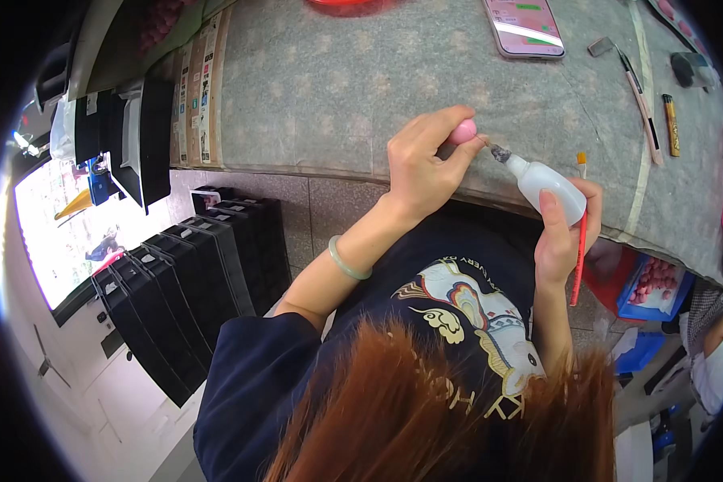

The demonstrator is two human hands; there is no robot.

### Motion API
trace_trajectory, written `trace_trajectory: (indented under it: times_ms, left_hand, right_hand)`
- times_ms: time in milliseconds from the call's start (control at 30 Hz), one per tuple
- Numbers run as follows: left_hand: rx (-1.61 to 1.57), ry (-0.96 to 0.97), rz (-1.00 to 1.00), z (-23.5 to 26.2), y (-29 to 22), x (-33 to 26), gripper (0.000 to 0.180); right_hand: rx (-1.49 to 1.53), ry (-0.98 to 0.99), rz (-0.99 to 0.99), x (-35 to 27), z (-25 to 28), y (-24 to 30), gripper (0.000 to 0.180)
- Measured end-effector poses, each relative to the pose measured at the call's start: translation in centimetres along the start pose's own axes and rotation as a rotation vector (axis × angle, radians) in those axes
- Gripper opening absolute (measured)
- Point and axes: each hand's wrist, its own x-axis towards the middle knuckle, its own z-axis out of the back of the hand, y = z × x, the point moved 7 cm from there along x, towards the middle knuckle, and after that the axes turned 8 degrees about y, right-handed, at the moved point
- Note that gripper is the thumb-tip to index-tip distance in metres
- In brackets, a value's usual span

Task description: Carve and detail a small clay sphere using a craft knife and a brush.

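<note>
My left hand (426,173) pinches a small round pink piece (463,131) between thumb and fingers, just above the front edge of the grey felt-covered table (313,88). My right hand (561,233) grips a white squeeze bottle (548,189) tilted so that its dirty grey nozzle (501,153) almost touches the pink piece. The same hand also holds a thin red-handled brush (580,241), bristles up. A pale green bangle (347,261) sits on my left wrist.
A phone (524,26) lies at the table's far edge. Several brushes and tools (649,96) lie on the right. Stacked black trays (193,281) stand on the floor to the left. A blue box of pink pieces (655,281) and another person's arm (719,337) are at the lower right.
</note>
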Motion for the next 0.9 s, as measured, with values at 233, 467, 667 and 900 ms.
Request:
trace_trajectory:
  times_ms: [233, 467, 667, 900]
  left_hand:
    - [-0.016, -0.005, -0.018, -0.1, -0.1, 0.1, 0.025]
    - [0.009, 0.001, -0.025, -0.1, -0.1, 0.0, 0.025]
    - [0.005, -0.016, -0.058, -0.1, -0.2, 0.1, 0.024]
    - [0.009, 0.005, -0.028, 0.0, -0.2, 0.1, 0.024]
  right_hand:
    - [-0.018, -0.006, -0.003, 0.1, 0.0, 0.1, 0.025]
    - [-0.035, -0.002, -0.016, 0.1, 0.0, 0.6, 0.026]
    - [-0.349, 0.027, 0.164, -0.2, -1.2, 4.4, 0.032]
    - [-0.455, 0.029, 0.249, -0.4, -1.7, 5.3, 0.033]
